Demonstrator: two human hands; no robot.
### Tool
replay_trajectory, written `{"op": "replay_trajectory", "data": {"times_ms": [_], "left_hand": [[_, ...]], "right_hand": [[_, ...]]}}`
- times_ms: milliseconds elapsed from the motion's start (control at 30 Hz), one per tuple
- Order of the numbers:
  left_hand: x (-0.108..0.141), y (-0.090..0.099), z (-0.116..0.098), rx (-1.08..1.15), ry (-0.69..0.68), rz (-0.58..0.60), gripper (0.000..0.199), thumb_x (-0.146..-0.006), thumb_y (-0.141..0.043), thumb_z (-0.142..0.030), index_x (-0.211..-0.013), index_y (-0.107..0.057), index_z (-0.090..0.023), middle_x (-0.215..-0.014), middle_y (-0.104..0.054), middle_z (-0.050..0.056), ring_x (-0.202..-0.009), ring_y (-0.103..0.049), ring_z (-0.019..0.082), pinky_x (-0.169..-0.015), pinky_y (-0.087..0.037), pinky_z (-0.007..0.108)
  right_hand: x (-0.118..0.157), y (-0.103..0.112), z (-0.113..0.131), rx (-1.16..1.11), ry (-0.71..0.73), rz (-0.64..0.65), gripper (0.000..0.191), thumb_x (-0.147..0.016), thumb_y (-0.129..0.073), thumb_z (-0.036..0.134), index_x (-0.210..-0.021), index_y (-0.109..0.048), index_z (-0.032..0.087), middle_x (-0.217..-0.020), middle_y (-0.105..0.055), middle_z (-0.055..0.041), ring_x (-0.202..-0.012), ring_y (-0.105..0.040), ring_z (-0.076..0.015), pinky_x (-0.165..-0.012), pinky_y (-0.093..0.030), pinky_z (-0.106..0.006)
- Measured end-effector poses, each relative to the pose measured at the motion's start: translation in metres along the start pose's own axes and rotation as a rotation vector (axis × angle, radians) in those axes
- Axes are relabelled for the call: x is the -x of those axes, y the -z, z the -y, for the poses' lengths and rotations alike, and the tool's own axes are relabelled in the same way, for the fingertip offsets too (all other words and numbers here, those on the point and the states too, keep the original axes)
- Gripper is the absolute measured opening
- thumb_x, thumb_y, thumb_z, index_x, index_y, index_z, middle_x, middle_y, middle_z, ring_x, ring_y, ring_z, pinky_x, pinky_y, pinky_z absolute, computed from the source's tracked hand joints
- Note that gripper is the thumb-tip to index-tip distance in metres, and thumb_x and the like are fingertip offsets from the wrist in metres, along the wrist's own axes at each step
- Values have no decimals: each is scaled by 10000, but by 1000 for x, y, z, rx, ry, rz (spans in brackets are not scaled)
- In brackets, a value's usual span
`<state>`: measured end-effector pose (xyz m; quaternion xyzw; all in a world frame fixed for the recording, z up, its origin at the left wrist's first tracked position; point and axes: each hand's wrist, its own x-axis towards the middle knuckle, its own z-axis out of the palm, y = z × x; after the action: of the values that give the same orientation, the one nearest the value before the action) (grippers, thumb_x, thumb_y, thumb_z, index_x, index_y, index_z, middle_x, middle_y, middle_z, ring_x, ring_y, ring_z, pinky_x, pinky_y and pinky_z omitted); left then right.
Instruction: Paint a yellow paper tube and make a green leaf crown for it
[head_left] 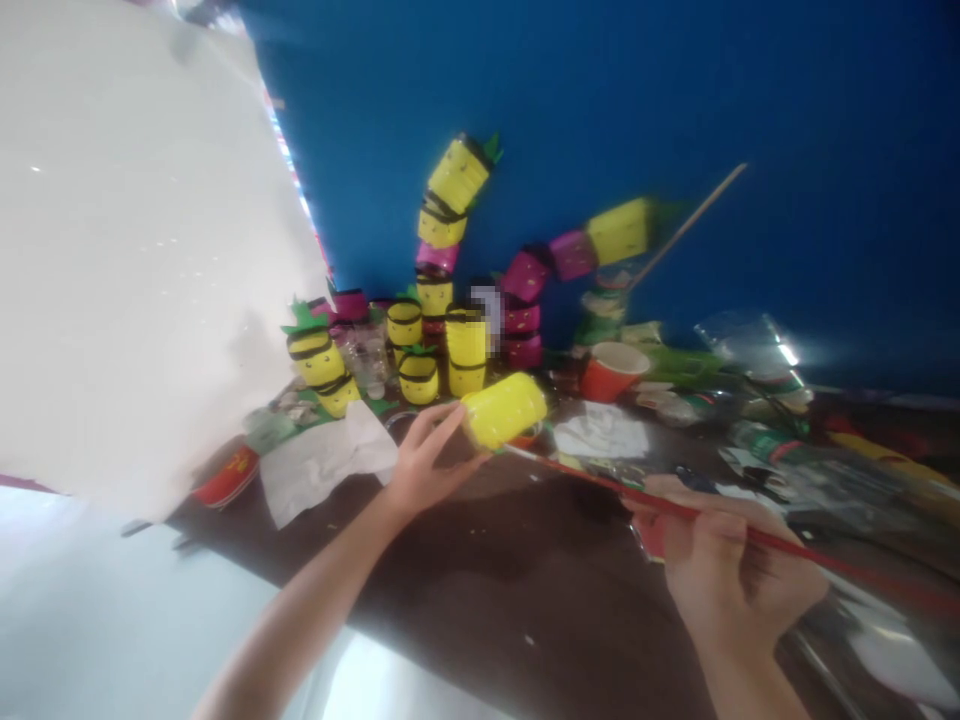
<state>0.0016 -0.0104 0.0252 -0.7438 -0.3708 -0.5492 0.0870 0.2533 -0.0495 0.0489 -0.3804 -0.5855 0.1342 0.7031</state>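
Behind the brown table [465, 585], a deep blue wall [600, 90]; to the left, a large pale surface [135, 200]. Toward the back, stacks [459, 175] of yellow and magenta containers with black bands. Farther right, a red cup [606, 382] with a white inside, a thin stick [694, 225] slanting upward, and jumbled clear bottles [840, 490]. At left, white paper [322, 465] beside a red container [229, 477].

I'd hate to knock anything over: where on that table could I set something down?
Mostly bare brown tabletop lies between the left forearm and right hand, nearer than the yellow container. Yellow-and-pink stacks crowd the back, clear plastic the right.
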Motion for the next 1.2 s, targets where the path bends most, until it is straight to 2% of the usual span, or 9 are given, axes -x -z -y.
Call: {"op": "replay_trajectory", "data": {"times_ms": [167,367,467,633,800,900,1033,1100,1200], "left_hand": [[-1,0,0,-8,3,3,666,-694,-710,-299,-1288,-418,-217,-1116,-557,118,-1013,-572,212,-821,-526,348],[-3,1,-2,1,9,-3,651,-701,-701,-309,-1282,-424,-215,-1112,-561,118,-998,-579,206,-813,-526,340],[-2,1,-2,9,25,11,657,-698,-703,-304,-1284,-423,-207,-1120,-557,125,-1009,-573,209,-815,-526,340],[-1,0,-2,12,21,7,656,-705,-696,-305,-1290,-414,-211,-1118,-555,120,-1004,-572,205,-804,-531,337],[-1,0,-2,17,31,9,664,-699,-702,-303,-1290,-416,-208,-1116,-555,123,-1001,-569,203,-802,-534,335],[0,-1,-2,21,51,12,669,-700,-700,-311,-1294,-411,-206,-1120,-551,125,-1003,-570,203,-805,-537,338],[0,-1,-2,29,68,12,652,-703,-697,-306,-1285,-423,-201,-1112,-552,124,-991,-576,199,-790,-545,331],[0,-1,-2,29,81,11,635,-709,-689,-309,-1279,-430,-199,-1110,-554,125,-986,-580,198,-777,-549,325],[-1,-1,-3,37,83,3,631,-704,-693,-303,-1272,-438,-194,-1101,-559,128,-981,-584,198,-779,-546,324]], "right_hand": [[-1,0,-2,1,67,22,193,-855,-531,291,-759,-648,173,-647,-674,-18,-567,-633,-162,-582,-487,-316],[1,2,-4,-12,11,55,167,-849,-539,308,-817,-657,194,-662,-683,-19,-552,-629,-176,-555,-493,-335],[1,2,-4,16,39,2,176,-849,-538,313,-791,-659,198,-658,-681,-24,-593,-640,-187,-592,-499,-347],[0,1,-2,-51,0,49,181,-846,-544,330,-819,-660,195,-661,-677,-23,-564,-633,-189,-515,-475,-328],[-1,1,-1,20,60,-2,157,-848,-540,269,-782,-659,192,-652,-674,-24,-587,-637,-187,-623,-495,-360],[-1,0,1,-31,39,53,165,-843,-544,305,-802,-659,194,-676,-681,-30,-556,-631,-192,-637,-515,-400],[-4,-3,4,8,60,16,192,-850,-528,322,-775,-658,201,-576,-652,-10,-531,-623,-197,-687,-521,-433],[-5,-3,4,-23,-2,-42,188,-849,-527,328,-757,-651,222,-556,-637,1,-515,-614,-190,-688,-523,-422],[-5,-1,3,-168,-162,-17,165,-830,-547,367,-777,-639,241,-667,-666,-16,-510,-614,-191,-568,-525,-383]]}}
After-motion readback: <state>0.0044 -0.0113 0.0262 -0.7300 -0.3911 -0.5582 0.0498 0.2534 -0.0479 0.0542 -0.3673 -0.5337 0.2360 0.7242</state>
